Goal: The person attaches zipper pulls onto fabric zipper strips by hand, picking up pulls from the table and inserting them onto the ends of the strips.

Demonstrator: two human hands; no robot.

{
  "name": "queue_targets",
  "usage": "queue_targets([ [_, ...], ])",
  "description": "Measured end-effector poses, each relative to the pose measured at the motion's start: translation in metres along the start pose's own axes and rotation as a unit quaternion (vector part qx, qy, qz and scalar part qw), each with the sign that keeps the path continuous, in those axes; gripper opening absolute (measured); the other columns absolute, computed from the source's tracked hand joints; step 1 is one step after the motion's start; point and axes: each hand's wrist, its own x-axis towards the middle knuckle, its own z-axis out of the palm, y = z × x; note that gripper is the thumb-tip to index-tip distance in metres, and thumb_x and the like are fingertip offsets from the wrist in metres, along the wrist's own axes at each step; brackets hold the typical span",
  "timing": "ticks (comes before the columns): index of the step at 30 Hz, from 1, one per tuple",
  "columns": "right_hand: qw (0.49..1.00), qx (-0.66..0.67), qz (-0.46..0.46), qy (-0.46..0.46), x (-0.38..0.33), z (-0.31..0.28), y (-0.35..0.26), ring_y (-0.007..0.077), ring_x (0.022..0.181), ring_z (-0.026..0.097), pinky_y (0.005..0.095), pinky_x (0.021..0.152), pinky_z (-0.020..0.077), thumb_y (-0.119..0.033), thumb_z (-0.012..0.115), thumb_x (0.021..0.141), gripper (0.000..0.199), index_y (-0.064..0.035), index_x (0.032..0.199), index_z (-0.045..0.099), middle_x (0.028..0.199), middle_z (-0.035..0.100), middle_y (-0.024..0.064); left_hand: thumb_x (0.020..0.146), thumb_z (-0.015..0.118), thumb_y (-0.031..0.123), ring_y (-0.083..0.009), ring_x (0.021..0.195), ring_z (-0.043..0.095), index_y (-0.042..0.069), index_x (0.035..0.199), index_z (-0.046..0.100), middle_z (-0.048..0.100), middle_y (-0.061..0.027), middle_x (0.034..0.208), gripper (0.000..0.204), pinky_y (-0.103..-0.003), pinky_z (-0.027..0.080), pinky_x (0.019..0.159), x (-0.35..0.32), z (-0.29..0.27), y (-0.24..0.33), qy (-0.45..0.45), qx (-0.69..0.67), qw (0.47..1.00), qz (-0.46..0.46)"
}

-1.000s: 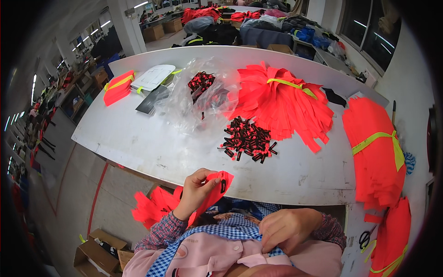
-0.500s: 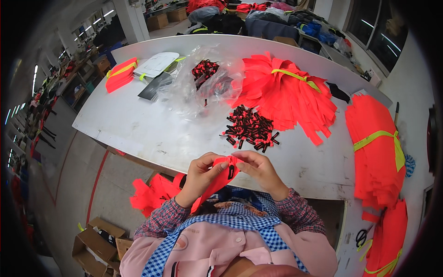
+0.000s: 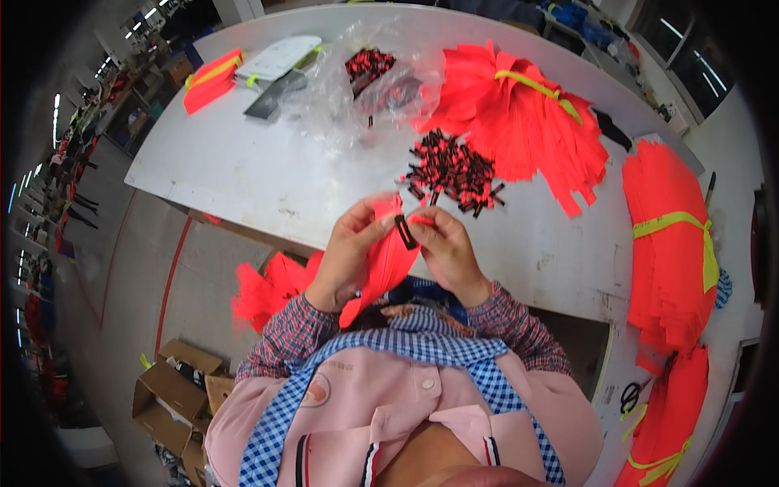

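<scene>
My left hand (image 3: 345,252) is closed round a bright red zipper tape (image 3: 388,268) that hangs down toward my lap. A black zipper pull (image 3: 405,232) sits at its upper end, between my two hands. My right hand (image 3: 456,256) pinches a red edge beside the pull; its fingertips partly cover what they grip. Just beyond my hands, on the white table (image 3: 243,174), lies a heap of small black-and-red zipper sliders (image 3: 454,169). More red tape (image 3: 272,288) bunches up left of my left forearm.
A clear plastic bag (image 3: 333,114) holds more sliders. Tied red bundles lie behind the heap (image 3: 527,122), at far left (image 3: 213,83) and along the right (image 3: 669,243). Black scissors (image 3: 630,398) rest at lower right. Cardboard boxes (image 3: 174,390) stand on the floor at left.
The view has tilted down, so the table things sit higher. My hands have drawn slightly apart at the tape's upper end, and the black pull now slants between them.
</scene>
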Motion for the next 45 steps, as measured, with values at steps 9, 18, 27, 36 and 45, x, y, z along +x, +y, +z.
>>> queue_targets([
  [9,0.994,0.023,0.094,-0.055,0.008,-0.003,-0.012,0.0033,0.085,0.054,0.0185,0.074,0.0427,-0.012,0.057,0.092,0.012,-0.0018,0.098,0.059,0.09,0.059,-0.0011,0.093,0.053,0.003,-0.0141,0.099,0.06,0.002,0.128,0.051,0.062,-0.008,0.11,0.035,-0.027,0.05,0.088,0.003,-0.004,0.005,-0.077,-0.026,0.996,-0.042],
  [18,0.992,0.005,0.123,-0.041,0.001,-0.003,-0.013,0.0023,0.078,0.052,0.0188,0.067,0.0417,-0.014,0.057,0.092,0.012,-0.0031,0.093,0.059,0.084,0.058,-0.0023,0.091,0.054,0.0,-0.0167,0.102,0.061,0.0,0.129,0.048,0.061,-0.0111,0.114,0.039,-0.029,0.05,0.089,0.0,-0.013,-0.001,-0.102,-0.036,0.99,-0.093],
  [27,0.993,-0.044,0.104,-0.026,0.003,-0.01,-0.01,0.0021,0.077,0.05,0.0187,0.068,0.0413,-0.015,0.058,0.091,0.012,-0.0032,0.09,0.06,0.082,0.057,-0.003,0.092,0.054,0.002,-0.0149,0.102,0.06,-0.001,0.124,0.051,0.062,-0.0093,0.112,0.032,-0.027,0.048,0.09,0.003,-0.013,-0.002,-0.115,0.001,0.991,-0.068],
  [36,0.987,-0.131,0.088,-0.039,0.0,-0.015,-0.014,0.003,0.08,0.051,0.0184,0.069,0.0417,-0.016,0.059,0.092,0.014,-0.0013,0.093,0.061,0.083,0.058,-0.0022,0.092,0.056,0.002,-0.0119,0.102,0.058,-0.001,0.121,0.053,0.061,-0.0072,0.112,0.03,-0.025,0.046,0.09,0.003,-0.014,-0.003,-0.111,0.071,0.991,-0.036],
  [45,0.984,-0.174,0.026,0.034,-0.004,-0.005,-0.019,0.0053,0.081,0.056,0.0197,0.07,0.0461,-0.015,0.065,0.089,0.02,0.0022,0.098,0.062,0.089,0.063,0.0021,0.09,0.059,0.002,-0.0113,0.102,0.056,0.0,0.118,0.056,0.061,-0.0039,0.11,0.029,-0.025,0.044,0.091,-0.002,-0.007,-0.006,-0.119,0.293,0.947,0.062],
])
